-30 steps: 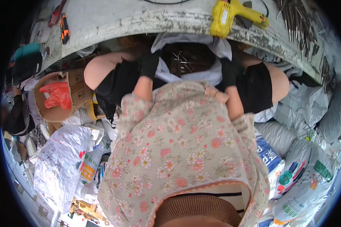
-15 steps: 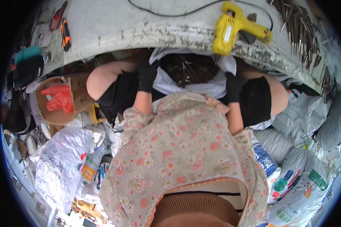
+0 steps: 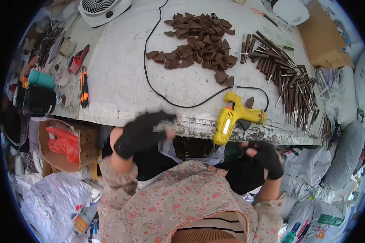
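Note:
My left hand (image 3: 144,131), in a black fingerless glove, is raised over the table's near edge. Its fingers and thumb are spread apart and slightly blurred, with nothing visible between them. To the right, my right hand (image 3: 265,158), gloved alike, hovers just in front of the edge, below a yellow hot glue gun (image 3: 227,123). Its fingers are loosely bent, a little apart from the thumb, and no held thing shows. Between my hands, a white plastic bag (image 3: 218,156) with dark brown pieces inside sits at my lap, partly hidden under the table edge.
Curled brown pieces (image 3: 202,44) lie heaped on the white table (image 3: 121,73). Brown-handled metal rods (image 3: 288,77) are piled at right. A black cord (image 3: 148,77) crosses the top. An orange-black utility knife (image 3: 84,89) and a fan (image 3: 101,8) are at left; a cardboard box (image 3: 87,141) stands below.
Both hands have come up and away from the bag at my lap, the left onto the table's edge. The view has tilted up, showing more of the table.

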Demonstrator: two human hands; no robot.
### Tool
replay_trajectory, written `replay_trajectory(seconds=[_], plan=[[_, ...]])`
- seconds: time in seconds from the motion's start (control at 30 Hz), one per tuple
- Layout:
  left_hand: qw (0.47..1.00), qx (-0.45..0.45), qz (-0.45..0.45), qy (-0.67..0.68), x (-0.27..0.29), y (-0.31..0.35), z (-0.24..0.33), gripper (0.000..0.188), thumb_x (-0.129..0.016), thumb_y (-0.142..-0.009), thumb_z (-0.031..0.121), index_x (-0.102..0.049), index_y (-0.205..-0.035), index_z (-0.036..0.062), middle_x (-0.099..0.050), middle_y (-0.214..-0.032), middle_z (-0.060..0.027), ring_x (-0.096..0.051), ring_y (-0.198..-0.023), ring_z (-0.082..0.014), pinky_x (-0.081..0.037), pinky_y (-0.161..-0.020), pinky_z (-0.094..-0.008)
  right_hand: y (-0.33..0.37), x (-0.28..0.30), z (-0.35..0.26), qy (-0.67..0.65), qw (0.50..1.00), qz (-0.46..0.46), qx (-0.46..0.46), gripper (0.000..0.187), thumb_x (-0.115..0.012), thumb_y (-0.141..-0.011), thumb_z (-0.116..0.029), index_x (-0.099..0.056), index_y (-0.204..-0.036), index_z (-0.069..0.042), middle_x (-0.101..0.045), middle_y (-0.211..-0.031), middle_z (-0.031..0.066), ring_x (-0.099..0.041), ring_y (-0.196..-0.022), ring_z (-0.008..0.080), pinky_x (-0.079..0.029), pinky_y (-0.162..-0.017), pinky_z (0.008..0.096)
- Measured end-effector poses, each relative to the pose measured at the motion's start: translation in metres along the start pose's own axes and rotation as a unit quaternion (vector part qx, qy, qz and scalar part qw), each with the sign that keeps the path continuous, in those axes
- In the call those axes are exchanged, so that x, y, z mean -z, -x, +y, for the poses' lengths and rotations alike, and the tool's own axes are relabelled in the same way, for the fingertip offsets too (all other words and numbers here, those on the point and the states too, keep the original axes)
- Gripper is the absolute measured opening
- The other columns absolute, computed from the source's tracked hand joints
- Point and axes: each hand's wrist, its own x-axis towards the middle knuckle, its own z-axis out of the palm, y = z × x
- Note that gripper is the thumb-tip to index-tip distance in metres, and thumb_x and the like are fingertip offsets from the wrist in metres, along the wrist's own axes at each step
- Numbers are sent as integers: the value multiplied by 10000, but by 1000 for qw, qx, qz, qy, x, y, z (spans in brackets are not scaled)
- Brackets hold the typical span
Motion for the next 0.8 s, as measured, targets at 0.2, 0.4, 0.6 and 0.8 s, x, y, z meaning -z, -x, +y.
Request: replay_trajectory(seconds=[0.2,0.4,0.6,0.8], plan=[[908,21,279,-312,21,-130,-38,502,-663,-718,178,-502,-1191,134,-514,-1199,-108,-491,-1082,-312,-446,-841,-394,-165,87,-54,392,817,233,353,542,-648,-754,-193,-464,-1253,-88,-506,-1222,170,-482,-1141,291,-388,-943,390],[897,-15,299,-324,12,-152,-61,407,-638,-704,153,-537,-1097,123,-555,-1052,-72,-516,-935,-276,-457,-762,-379,-281,162,-112,591,755,258,123,902,-721,-601,-303,-282,-1372,-140,-343,-1360,203,-346,-1244,353,-328,-1005,401],[929,-47,278,-241,8,-148,-56,379,-667,-713,156,-590,-1081,111,-575,-1080,-87,-524,-971,-277,-446,-807,-365,-325,213,-121,520,849,93,-22,992,-736,-590,-425,-210,-1400,-194,-396,-1328,201,-389,-1224,348,-341,-984,434],[934,-66,273,-219,4,-140,-49,336,-665,-715,144,-616,-1048,129,-587,-1056,-64,-538,-953,-253,-462,-777,-346,-311,199,-102,495,854,136,82,807,-710,-668,-383,-361,-1316,-53,-482,-1248,197,-453,-1159,345,-371,-956,388]])
